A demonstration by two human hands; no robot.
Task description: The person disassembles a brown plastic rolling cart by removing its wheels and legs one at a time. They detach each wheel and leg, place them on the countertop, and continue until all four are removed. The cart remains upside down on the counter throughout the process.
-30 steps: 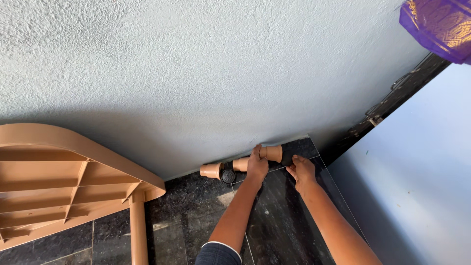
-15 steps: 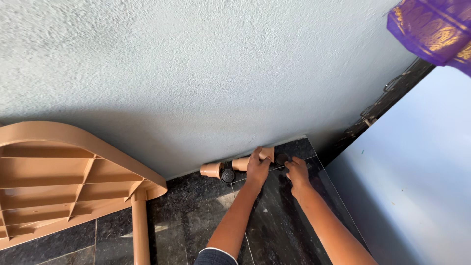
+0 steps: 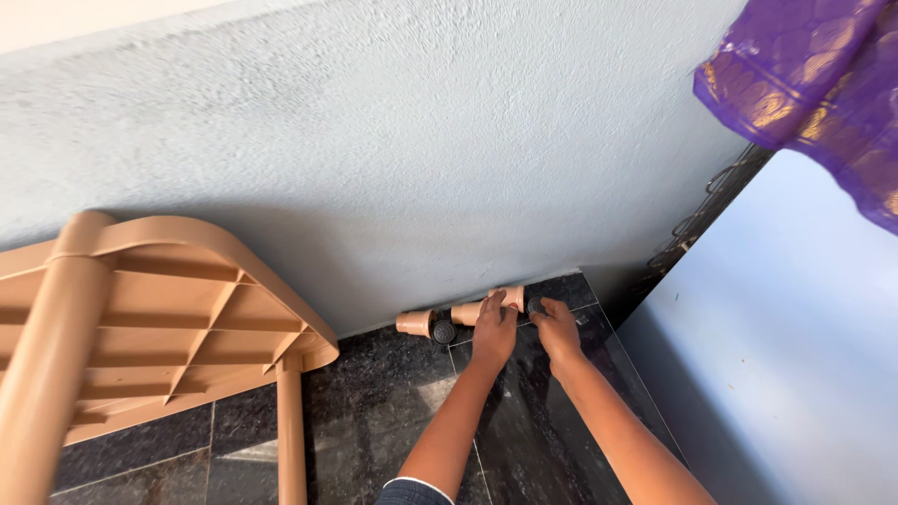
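Tan plastic leg piece [image 3: 510, 297]: keep your left hand [image 3: 493, 327] fingers wrapped around it; right hand [image 3: 557, 329] fingertips pinch the black cap [image 3: 535, 307], press squarely.

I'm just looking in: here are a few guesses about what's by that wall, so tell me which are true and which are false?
1. Both hands are down on the floor by the wall. True: the left hand and right hand are at the tan plastic pieces.
2. The floor is pale wood. False: the floor is dark speckled stone tile.
3. A tan plastic table lies upturned at the left. True.
4. The purple cloth lies on the floor. False: it hangs at the upper right.
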